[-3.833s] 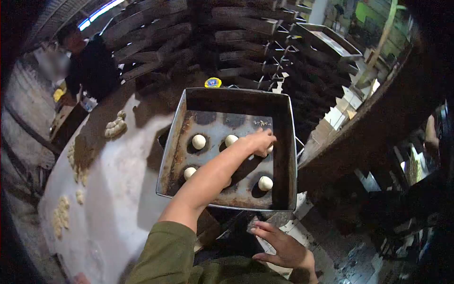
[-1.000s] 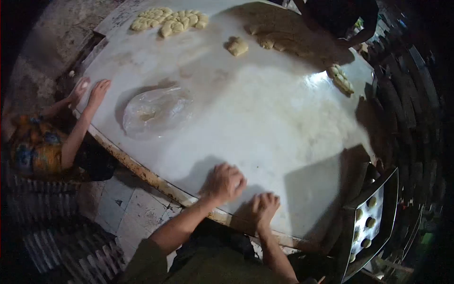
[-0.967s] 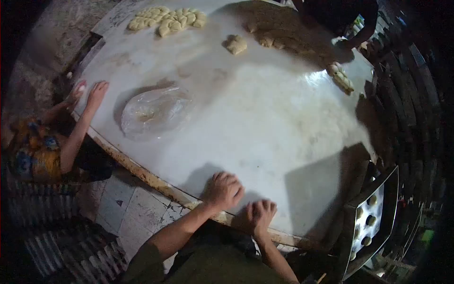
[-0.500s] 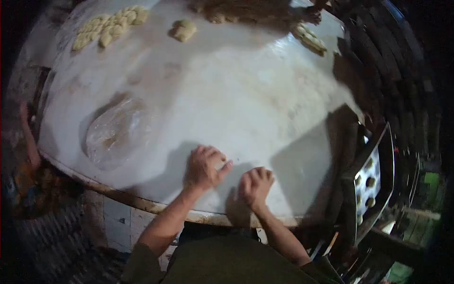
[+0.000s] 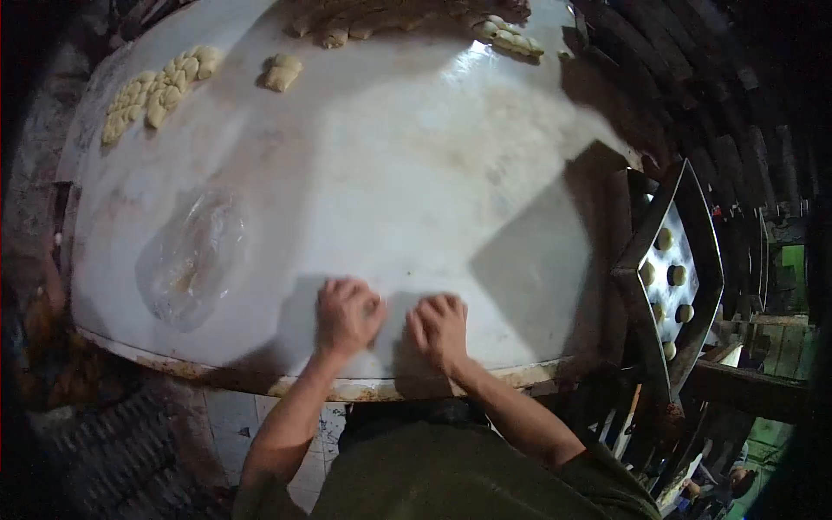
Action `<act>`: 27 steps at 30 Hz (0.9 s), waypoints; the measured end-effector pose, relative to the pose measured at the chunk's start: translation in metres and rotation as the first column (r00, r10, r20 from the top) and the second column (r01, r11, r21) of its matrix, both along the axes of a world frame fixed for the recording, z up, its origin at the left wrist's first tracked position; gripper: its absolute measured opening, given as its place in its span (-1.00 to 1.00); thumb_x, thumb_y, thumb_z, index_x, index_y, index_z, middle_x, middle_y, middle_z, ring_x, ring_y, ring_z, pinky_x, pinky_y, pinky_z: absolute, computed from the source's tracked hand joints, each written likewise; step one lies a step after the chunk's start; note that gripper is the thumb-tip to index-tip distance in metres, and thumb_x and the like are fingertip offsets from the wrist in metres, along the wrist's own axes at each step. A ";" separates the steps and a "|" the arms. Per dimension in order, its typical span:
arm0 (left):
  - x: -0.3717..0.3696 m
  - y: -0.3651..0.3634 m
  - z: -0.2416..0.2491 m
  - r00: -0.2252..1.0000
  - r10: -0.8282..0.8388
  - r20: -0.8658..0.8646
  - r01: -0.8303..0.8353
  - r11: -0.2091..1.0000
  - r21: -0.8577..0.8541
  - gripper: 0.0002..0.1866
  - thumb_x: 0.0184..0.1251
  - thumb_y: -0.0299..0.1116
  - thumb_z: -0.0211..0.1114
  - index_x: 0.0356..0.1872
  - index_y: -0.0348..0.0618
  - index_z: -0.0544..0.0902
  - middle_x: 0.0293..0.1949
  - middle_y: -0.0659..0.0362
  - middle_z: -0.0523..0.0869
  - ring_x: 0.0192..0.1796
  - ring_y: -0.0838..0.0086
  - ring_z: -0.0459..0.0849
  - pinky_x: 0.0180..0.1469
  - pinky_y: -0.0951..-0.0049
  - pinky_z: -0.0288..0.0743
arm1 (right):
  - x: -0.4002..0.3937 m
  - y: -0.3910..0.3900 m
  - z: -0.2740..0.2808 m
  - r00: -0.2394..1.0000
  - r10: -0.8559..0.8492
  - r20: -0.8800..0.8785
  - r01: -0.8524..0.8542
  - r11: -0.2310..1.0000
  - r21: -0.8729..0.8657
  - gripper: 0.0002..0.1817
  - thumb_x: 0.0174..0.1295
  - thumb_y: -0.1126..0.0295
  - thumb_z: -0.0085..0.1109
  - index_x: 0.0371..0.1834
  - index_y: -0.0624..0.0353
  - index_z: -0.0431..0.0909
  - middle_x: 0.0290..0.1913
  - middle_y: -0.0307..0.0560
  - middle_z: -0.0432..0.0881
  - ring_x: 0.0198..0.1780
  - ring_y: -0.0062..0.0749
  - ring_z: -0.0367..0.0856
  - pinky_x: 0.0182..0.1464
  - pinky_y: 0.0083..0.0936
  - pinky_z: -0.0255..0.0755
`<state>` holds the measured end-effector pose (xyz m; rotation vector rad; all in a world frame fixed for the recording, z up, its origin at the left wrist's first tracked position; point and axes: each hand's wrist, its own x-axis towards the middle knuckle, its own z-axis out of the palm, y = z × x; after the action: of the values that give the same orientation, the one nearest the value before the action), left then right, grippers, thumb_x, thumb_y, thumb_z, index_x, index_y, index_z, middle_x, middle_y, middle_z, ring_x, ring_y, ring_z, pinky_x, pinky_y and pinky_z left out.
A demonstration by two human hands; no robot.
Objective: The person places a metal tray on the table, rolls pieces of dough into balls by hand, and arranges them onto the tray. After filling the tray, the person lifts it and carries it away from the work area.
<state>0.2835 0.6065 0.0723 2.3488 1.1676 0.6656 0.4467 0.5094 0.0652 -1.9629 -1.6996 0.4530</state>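
Observation:
My left hand (image 5: 348,316) rests low over the pale table (image 5: 390,208) near its front edge, with fingers curled down; whatever is beneath the palm is hidden. Beside it, a short gap to the right, my right hand (image 5: 439,331) is curled in the same way, its underside out of sight. A tiny crumb (image 5: 409,273) lies on the tabletop beyond the hands. To the left sits a crumpled clear plastic bag (image 5: 195,260).
Rows of dough pieces (image 5: 165,87) and a separate dough lump (image 5: 282,73) lie at the back left. More dough (image 5: 510,38) is at the back, near another person's arms. At right, a metal tray (image 5: 667,286) holds several dough balls.
The camera view has shifted, so the dough and bag appear further left and the tray shows more fully. My hands appear closer together, and the left hand's thumb no longer sticks out.

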 end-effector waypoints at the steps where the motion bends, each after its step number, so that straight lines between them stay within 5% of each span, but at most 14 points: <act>1: -0.015 -0.017 -0.007 0.999 -0.026 0.035 0.026 1.000 0.000 -0.86 -0.09 -0.36 0.39 -0.56 -0.08 0.57 -0.36 0.19 0.56 -0.21 0.23 0.51 -0.12 0.26 0.34 | 0.004 -0.025 -0.003 0.995 0.091 -0.034 -0.088 0.993 0.080 -0.87 0.17 0.30 0.11 -0.25 0.03 0.53 -0.09 -0.10 0.49 0.07 -0.08 0.35 0.11 -0.14 0.22; 4: -0.078 -0.024 -0.022 1.000 0.018 -0.004 -0.017 0.998 0.066 -0.82 -0.14 -0.39 0.41 -0.51 -0.08 0.56 -0.31 0.18 0.54 -0.19 0.22 0.51 -0.05 0.18 0.30 | 0.070 -0.085 -0.021 0.967 0.216 0.137 -0.223 0.974 0.034 -0.75 0.06 0.34 0.07 -0.15 0.03 0.48 -0.05 -0.11 0.46 0.06 -0.06 0.34 0.12 -0.14 0.24; 6: -0.091 0.013 -0.010 0.986 0.120 -0.115 -0.102 0.983 0.152 -0.78 -0.17 -0.35 0.44 -0.47 -0.06 0.57 -0.28 0.16 0.54 -0.19 0.22 0.51 -0.05 0.16 0.29 | 0.103 -0.061 -0.005 0.960 0.067 0.273 -0.064 0.998 -0.021 -0.76 0.10 0.32 0.15 -0.15 0.02 0.50 -0.12 -0.08 0.45 -0.03 -0.11 0.37 0.01 -0.18 0.26; 8: -0.051 0.043 -0.017 0.988 0.156 -0.017 -0.152 0.975 0.160 -0.77 -0.19 -0.34 0.45 -0.48 -0.06 0.57 -0.30 0.16 0.55 -0.19 0.22 0.51 -0.04 0.16 0.29 | 0.091 -0.008 0.002 0.970 -0.147 0.196 0.108 0.974 0.198 -0.77 0.10 0.27 0.22 -0.19 0.04 0.51 -0.14 -0.07 0.48 -0.05 -0.11 0.38 0.00 -0.20 0.25; 10: -0.007 0.045 -0.013 0.990 0.107 0.089 -0.116 0.988 0.104 -0.77 -0.18 -0.32 0.46 -0.51 -0.09 0.57 -0.37 0.15 0.58 -0.20 0.23 0.52 -0.05 0.18 0.30 | 0.065 0.022 0.001 0.994 -0.103 0.045 0.093 0.978 0.186 -0.78 0.06 0.27 0.25 -0.25 0.06 0.52 -0.12 -0.06 0.49 -0.06 -0.08 0.39 0.02 -0.19 0.25; 11: 0.011 0.026 -0.007 0.975 0.124 0.183 -0.085 0.975 -0.206 -0.79 -0.14 -0.34 0.45 -0.53 -0.13 0.56 -0.42 0.16 0.59 -0.20 0.22 0.53 -0.07 0.22 0.33 | 0.056 0.016 -0.013 0.996 0.018 -0.089 0.003 0.975 0.223 -0.79 0.02 0.30 0.26 -0.29 0.06 0.53 -0.08 -0.07 0.50 -0.03 -0.07 0.38 0.01 -0.17 0.27; 12: 0.009 0.003 -0.016 0.986 -0.021 0.168 0.030 0.998 -0.052 -0.80 -0.09 -0.36 0.43 -0.53 -0.15 0.55 -0.41 0.17 0.58 -0.20 0.24 0.53 -0.06 0.22 0.34 | 0.053 -0.005 -0.024 0.968 0.194 -0.159 -0.176 0.977 0.122 -0.74 0.01 0.34 0.21 -0.18 0.03 0.53 -0.05 -0.07 0.48 0.00 -0.10 0.39 0.04 -0.17 0.30; 16: -0.050 -0.027 -0.013 0.998 0.017 -0.054 -0.014 0.999 0.052 -0.83 -0.04 -0.36 0.39 -0.50 -0.10 0.54 -0.30 0.21 0.55 -0.15 0.23 0.46 -0.03 0.15 0.30 | 0.107 -0.092 -0.027 0.932 0.334 0.140 -0.349 0.932 0.101 -0.53 -0.04 0.34 0.12 0.05 0.00 0.44 0.07 0.04 0.40 0.07 -0.03 0.36 0.16 -0.13 0.28; 18: -0.061 0.002 -0.003 0.973 0.110 -0.204 -0.078 0.984 0.160 -0.82 -0.05 -0.35 0.40 -0.47 -0.08 0.54 -0.25 0.21 0.54 -0.14 0.23 0.43 -0.06 0.18 0.30 | 0.147 -0.075 -0.021 0.949 0.251 0.189 -0.221 0.961 -0.169 -0.54 0.09 0.26 0.15 0.09 0.06 0.40 0.11 0.07 0.36 0.14 0.03 0.29 0.19 -0.10 0.23; 19: -0.047 0.015 -0.006 0.946 0.232 -0.227 -0.191 0.963 0.189 -0.81 -0.05 -0.34 0.40 -0.49 -0.12 0.53 -0.29 0.20 0.54 -0.13 0.24 0.45 -0.05 0.19 0.30 | 0.146 -0.055 -0.019 0.990 0.135 0.046 -0.130 0.987 -0.094 -0.55 0.12 0.23 0.15 0.08 0.08 0.39 0.09 0.09 0.36 0.13 0.02 0.29 0.21 -0.08 0.21; 21: -0.001 0.027 -0.002 0.979 0.175 -0.105 -0.162 0.979 0.123 -0.80 -0.05 -0.35 0.40 -0.51 -0.13 0.53 -0.30 0.19 0.54 -0.13 0.24 0.46 -0.04 0.19 0.30 | 0.126 -0.024 -0.017 0.994 0.036 -0.108 -0.039 0.999 -0.024 -0.55 0.14 0.20 0.16 0.07 0.10 0.39 0.07 0.11 0.36 0.13 0.01 0.28 0.22 -0.06 0.18; 23: 0.022 0.004 -0.014 0.997 0.070 0.025 -0.071 0.997 0.023 -0.79 -0.05 -0.35 0.41 -0.53 -0.15 0.52 -0.34 0.19 0.54 -0.11 0.24 0.48 0.00 0.20 0.29 | 0.103 -0.011 -0.012 0.880 0.278 0.386 -0.345 0.931 0.117 -0.65 0.13 0.23 0.14 -0.03 0.06 0.48 0.03 0.03 0.43 0.16 -0.02 0.28 0.23 -0.08 0.18; 24: 0.019 -0.016 -0.023 0.999 0.027 0.031 -0.027 1.000 0.003 -0.78 -0.05 -0.34 0.42 -0.53 -0.16 0.53 -0.35 0.19 0.54 -0.11 0.25 0.49 0.02 0.21 0.29 | 0.088 -0.024 -0.003 0.979 0.203 0.000 -0.202 0.971 -0.127 -0.68 0.12 0.29 0.11 -0.03 -0.04 0.54 0.04 -0.07 0.43 0.17 -0.07 0.29 0.22 -0.13 0.21; 27: -0.022 -0.041 -0.015 0.999 0.019 -0.037 -0.017 0.998 0.064 -0.75 -0.08 -0.29 0.46 -0.46 -0.15 0.56 -0.28 0.17 0.53 -0.10 0.24 0.48 -0.02 0.21 0.31 | 0.130 -0.084 -0.019 0.935 0.339 0.107 -0.339 0.941 -0.026 -0.72 0.18 0.28 0.06 -0.04 0.00 0.53 0.02 -0.07 0.43 0.09 -0.09 0.33 0.20 -0.15 0.24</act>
<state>0.2610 0.5650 0.0569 2.4155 1.2021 0.6771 0.5766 0.4250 0.0458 -1.7279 -2.1228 0.4786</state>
